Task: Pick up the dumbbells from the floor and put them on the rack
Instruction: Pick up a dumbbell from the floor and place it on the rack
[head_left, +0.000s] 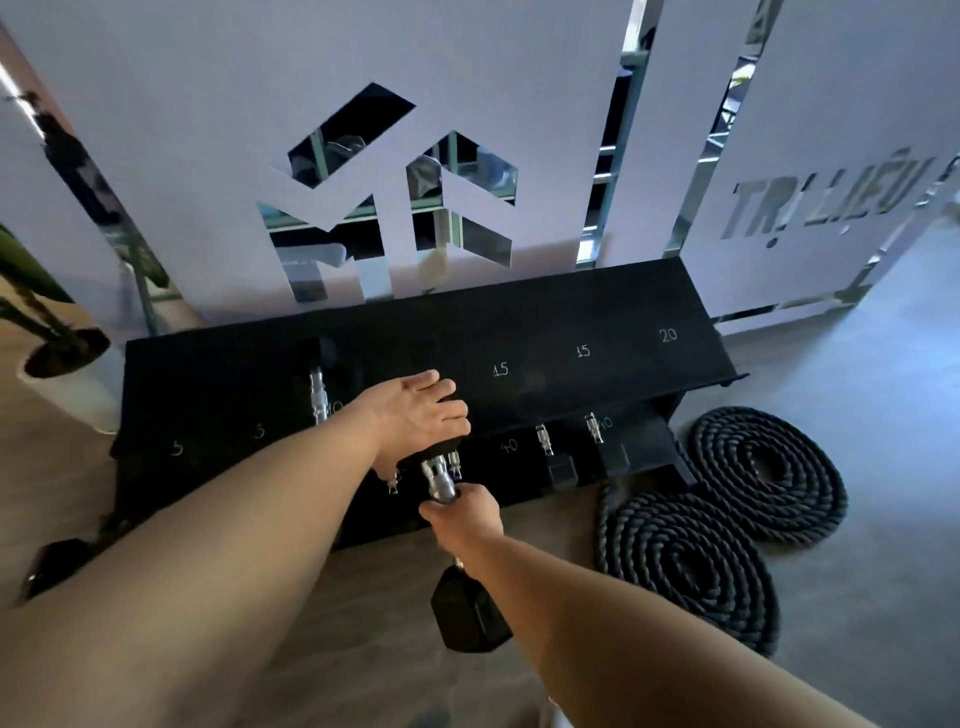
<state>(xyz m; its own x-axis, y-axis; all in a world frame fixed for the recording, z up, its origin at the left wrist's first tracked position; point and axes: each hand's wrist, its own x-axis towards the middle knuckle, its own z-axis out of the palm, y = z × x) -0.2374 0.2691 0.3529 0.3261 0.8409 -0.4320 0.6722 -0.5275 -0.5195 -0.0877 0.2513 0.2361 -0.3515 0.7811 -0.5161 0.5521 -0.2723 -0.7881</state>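
Observation:
A black hex dumbbell with a chrome handle is held at the front edge of the black rack. My right hand grips the handle. My left hand lies over the dumbbell's far head, which rests at the edge of the rack's top shelf. The near head hangs below my right wrist, above the floor. Another dumbbell lies on the top shelf to the left. Two more dumbbells sit on the lower shelf at the right. White numbers 5, 15, 20 and 40 mark the shelves.
A coiled black battle rope lies on the floor right of the rack. A white pot with a plant stands at the left. A dark object lies on the floor at the lower left. A white panel wall stands behind the rack.

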